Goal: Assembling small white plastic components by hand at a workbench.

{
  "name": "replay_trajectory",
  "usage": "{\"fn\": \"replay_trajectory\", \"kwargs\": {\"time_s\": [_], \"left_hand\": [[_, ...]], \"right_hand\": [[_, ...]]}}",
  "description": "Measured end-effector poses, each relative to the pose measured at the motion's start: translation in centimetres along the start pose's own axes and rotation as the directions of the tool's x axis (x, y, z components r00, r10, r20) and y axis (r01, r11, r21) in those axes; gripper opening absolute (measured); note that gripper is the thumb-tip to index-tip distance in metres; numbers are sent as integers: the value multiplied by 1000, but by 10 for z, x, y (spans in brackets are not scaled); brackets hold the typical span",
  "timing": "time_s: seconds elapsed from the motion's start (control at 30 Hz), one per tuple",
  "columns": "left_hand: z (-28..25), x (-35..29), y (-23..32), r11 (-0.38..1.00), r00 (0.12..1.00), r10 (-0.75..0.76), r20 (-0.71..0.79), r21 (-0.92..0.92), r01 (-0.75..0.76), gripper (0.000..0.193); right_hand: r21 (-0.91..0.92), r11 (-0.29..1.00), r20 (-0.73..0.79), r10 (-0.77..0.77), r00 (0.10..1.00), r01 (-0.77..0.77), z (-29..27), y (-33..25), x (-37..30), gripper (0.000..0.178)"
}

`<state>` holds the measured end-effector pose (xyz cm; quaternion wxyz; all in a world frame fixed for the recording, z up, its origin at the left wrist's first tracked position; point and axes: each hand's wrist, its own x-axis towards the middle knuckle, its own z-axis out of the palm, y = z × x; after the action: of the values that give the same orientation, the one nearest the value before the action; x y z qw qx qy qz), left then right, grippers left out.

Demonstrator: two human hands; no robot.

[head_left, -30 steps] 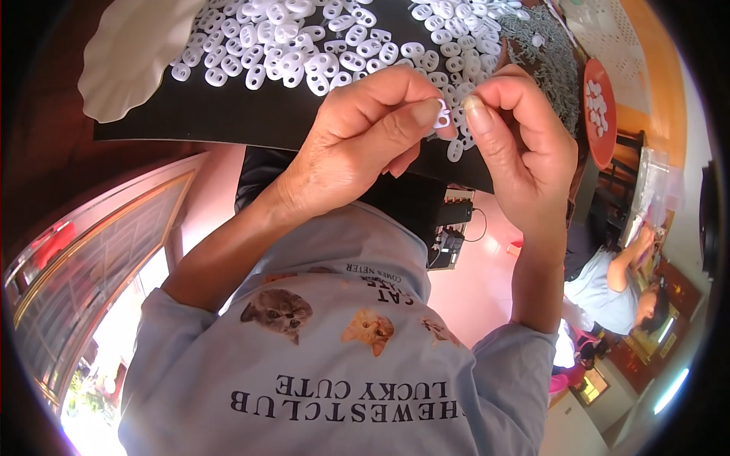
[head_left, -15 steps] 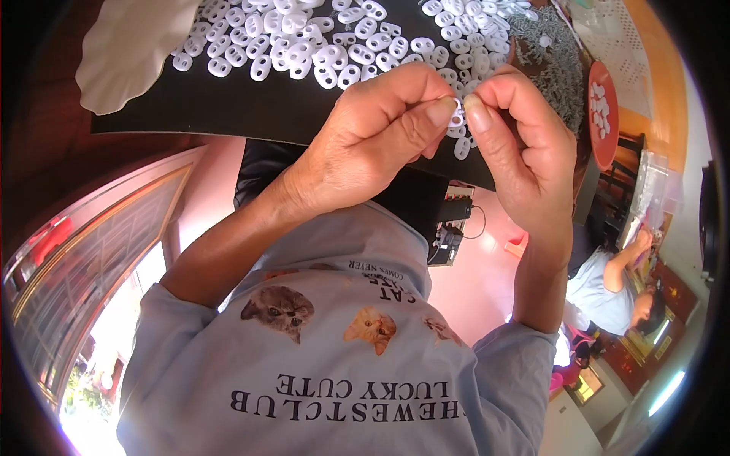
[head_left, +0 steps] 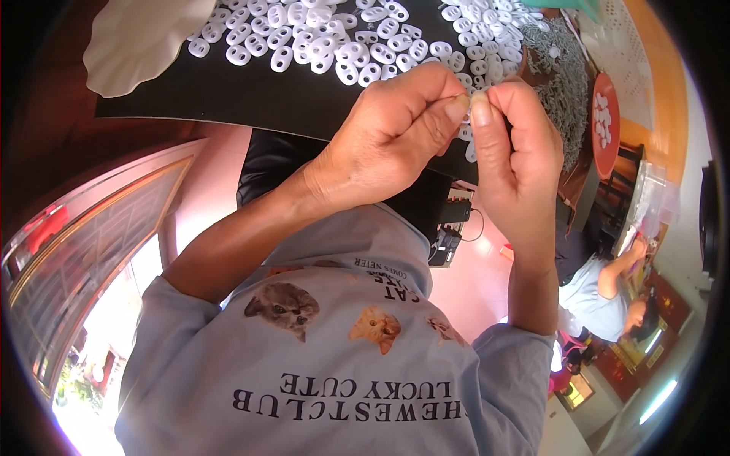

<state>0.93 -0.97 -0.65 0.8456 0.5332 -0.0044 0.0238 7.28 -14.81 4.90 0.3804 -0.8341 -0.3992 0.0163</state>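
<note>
My left hand (head_left: 403, 140) is closed, thumb and index finger pinching a small white oval plastic piece with two holes (head_left: 467, 118), like a cord lock. Most of that piece is hidden behind the fingertips. Right against it, my right hand (head_left: 521, 152) is also pinched, its thumb and index fingertips nearly touching the left ones. What the right fingertips hold, if anything, is too small and covered to make out. Both hands are raised over the near edge of a black work surface (head_left: 175, 102). Many similar white two-hole pieces (head_left: 304, 38) lie heaped beyond them.
A heap of small grey pieces resembling springs (head_left: 559, 76) lies at the right. Beyond it is a red plate (head_left: 605, 163) holding white pieces. A cream scalloped dish (head_left: 141, 49) sits at far left. Something teal (head_left: 570, 6) shows at the top. Another person (head_left: 601, 296) is at right.
My fingertips have come closer together, covering more of the white piece. The view has shifted slightly, and a teal thing has appeared at the top right.
</note>
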Motion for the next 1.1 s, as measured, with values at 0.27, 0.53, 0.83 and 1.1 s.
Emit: {"fn": "replay_trajectory", "kwargs": {"time_s": [0.27, 0.53, 0.83, 1.1], "left_hand": [[-1, -1, -4, 992, 997, 72, -2, 106, -72, 18], [1, -1, 0, 998, 999, 43, 12, 37, -44, 17], [1, -2, -3, 994, 996, 70, 51, 79, -74, 17], [-2, -2, -4, 983, 992, 109, 70, 138, -117, 17]], "right_hand": [[92, 984, 2, 151, 988, -151, 2, -4, -3, 10], [411, 818, 138, 381, 914, -402, -12, -4, -9, 14], [204, 969, 82, 124, 989, -138, -5, 7, -8, 13], [235, 963, 96, 109, 989, -129, -4, 11, -9, 14]]}}
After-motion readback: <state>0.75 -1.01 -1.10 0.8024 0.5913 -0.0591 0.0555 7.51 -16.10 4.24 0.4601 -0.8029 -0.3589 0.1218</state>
